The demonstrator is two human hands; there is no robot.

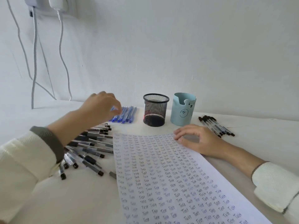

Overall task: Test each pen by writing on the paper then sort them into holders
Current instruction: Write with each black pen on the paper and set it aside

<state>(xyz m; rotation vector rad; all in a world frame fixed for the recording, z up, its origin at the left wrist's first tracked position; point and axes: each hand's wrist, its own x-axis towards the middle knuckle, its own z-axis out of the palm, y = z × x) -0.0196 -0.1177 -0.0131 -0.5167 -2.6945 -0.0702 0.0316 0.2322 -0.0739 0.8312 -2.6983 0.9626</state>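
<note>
The row of blue plastic pens [126, 114] is lying far left, and your left hand [102, 105] is hovering right over it with fingers curled down. It's too blurry to tell if it's pinching one. Your right hand [197, 139] is resting with relaxed fingers on the far corner of the white paper sheet [169, 175]. The black wire-mesh holder [155, 110] and the pale blue bear holder [182, 110] are sitting just beyond.

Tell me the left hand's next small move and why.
Probably pinch one of the blue pens and bring it to the paper. The left hand is over them, its grip too blurred to judge; the right hand presses the paper's top edge, and no pens stick out of the mesh holder or the bear holder.
</note>
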